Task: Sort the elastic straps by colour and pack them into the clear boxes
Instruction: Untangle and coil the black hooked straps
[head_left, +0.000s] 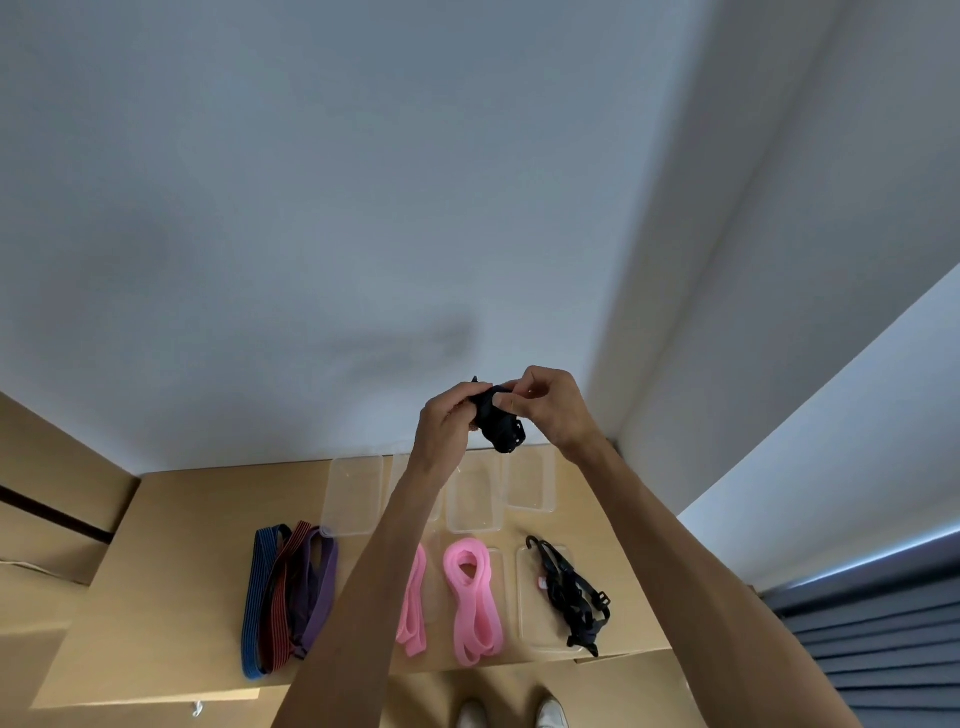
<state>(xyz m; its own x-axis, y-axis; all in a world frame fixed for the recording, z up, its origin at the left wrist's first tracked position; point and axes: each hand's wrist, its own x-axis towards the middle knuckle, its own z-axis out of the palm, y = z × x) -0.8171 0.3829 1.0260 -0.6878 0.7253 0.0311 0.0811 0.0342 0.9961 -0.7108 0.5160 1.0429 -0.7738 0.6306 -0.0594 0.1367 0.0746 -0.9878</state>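
Both hands are raised in front of the pale wall, well above the cardboard surface (171, 519). The left hand (447, 421) and right hand (550, 410) meet on a bundled black strap (500, 423): the fingers (511, 387) of the right hand are curled and pinch its upper end, while the left hand's fingers are curled round its left side. The bundle hangs between the 2 hands, clear of everything below. On the surface, along the wall, stand 4 clear boxes (353, 493) in a row, the second partly hidden by the left forearm. Nearer the person, at left, lie striped straps (280, 597) in blue, red and purple, overlapping one another. In the middle lie pink straps (470, 597), 1 bunch partly behind the left forearm. At right, a tangle of black straps (571, 592) with hooks rests on a flat clear lid (530, 603). 2 white shoes (550, 712) show at the bottom edge.
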